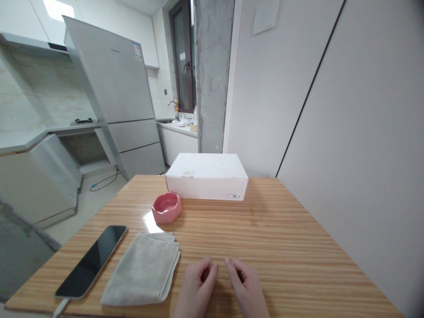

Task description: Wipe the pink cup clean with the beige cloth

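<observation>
One bare left hand (196,285) and one bare right hand (247,285) curl narrow, nothing seen inside. Near nine o'clock from the left hand lies a folded grey cloth (144,269); it should feel soft, light and floppy. Pinch its three o'clock edge. Its long way runs seven to one o'clock.

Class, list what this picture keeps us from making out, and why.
Head view:
Box: contents hidden by its closed top.
Box print: too small to read.
Cloth: inner layers hidden by its folds.
Cable: far end cut off by bottom edge.
Left hand, right hand: forearms cut off there too.
</observation>
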A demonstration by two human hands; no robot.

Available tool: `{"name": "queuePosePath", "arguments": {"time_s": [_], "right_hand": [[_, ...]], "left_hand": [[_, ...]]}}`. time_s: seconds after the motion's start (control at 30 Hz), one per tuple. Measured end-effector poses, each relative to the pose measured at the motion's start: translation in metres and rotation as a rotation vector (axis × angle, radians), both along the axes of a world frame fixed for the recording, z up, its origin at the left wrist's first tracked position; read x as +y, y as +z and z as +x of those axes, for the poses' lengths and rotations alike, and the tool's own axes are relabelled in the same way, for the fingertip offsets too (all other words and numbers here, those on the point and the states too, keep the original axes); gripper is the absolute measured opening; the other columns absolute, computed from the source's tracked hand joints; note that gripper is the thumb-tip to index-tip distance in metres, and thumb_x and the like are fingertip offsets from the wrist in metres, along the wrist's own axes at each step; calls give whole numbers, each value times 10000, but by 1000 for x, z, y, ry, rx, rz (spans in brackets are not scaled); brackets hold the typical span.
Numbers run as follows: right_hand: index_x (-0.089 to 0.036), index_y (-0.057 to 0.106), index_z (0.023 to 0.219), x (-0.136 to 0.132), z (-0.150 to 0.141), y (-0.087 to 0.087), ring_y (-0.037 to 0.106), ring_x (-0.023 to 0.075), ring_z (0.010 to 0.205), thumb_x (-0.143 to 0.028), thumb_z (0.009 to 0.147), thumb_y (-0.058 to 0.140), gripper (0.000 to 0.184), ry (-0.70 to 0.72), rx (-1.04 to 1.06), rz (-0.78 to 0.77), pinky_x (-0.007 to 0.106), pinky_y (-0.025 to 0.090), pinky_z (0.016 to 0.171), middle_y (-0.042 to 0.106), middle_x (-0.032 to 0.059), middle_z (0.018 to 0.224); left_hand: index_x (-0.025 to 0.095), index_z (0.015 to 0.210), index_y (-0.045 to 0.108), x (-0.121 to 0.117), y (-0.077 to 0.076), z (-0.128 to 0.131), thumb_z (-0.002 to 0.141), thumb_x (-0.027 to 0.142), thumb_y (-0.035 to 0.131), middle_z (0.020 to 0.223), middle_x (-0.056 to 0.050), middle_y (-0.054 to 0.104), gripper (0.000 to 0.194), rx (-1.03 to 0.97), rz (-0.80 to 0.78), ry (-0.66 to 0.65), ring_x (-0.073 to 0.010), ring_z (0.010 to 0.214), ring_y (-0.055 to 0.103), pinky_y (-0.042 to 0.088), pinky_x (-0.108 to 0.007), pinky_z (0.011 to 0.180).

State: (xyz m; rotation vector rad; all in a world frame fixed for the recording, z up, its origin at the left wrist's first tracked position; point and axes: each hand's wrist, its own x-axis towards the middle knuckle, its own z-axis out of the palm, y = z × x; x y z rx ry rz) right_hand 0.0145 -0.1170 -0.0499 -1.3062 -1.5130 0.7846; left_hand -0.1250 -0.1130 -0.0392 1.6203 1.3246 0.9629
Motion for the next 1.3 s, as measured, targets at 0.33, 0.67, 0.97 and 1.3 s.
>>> {"name": "queuePosePath", "arguments": {"time_s": [0.33, 0.67, 0.97, 1.3], "right_hand": [[-223, 347, 574, 0, 1, -4, 385, 120, 498, -483, 901, 407, 422, 25, -66, 6, 236, 321, 483, 316, -49, 543], [-212, 408, 545, -2, 2, -6, 436, 124, 488, -482, 903, 409, 448, 2, -110, 45, 228, 343, 473, 409, -35, 511], [-211, 495, 556, -2, 1, -6, 481, 142, 497, -503, 896, 436, 451, -16, -84, 68, 230, 380, 483, 504, -9, 518], [-205, 506, 554, -3, 2, -7, 493, 132, 488, -464, 904, 455, 438, 1, -149, 116, 220, 379, 479, 519, -11, 520]], "left_hand": [[210, 573, 323, 1, -5, 0, 887, 409, 396, 547, 47, 326, 378, 6, 6, -32, -119, 548, 354, 238, -259, 542], [209, 583, 311, -3, -3, 1, 893, 379, 372, 551, 48, 331, 359, 54, 24, -36, -116, 554, 355, 226, -257, 546], [211, 595, 313, -4, -4, 3, 901, 397, 351, 556, 48, 339, 360, 80, 32, -43, -114, 551, 354, 222, -253, 545], [212, 586, 303, -5, -3, 4, 901, 406, 346, 546, 45, 335, 372, 113, 33, -38, -115, 543, 353, 210, -258, 540]]}}
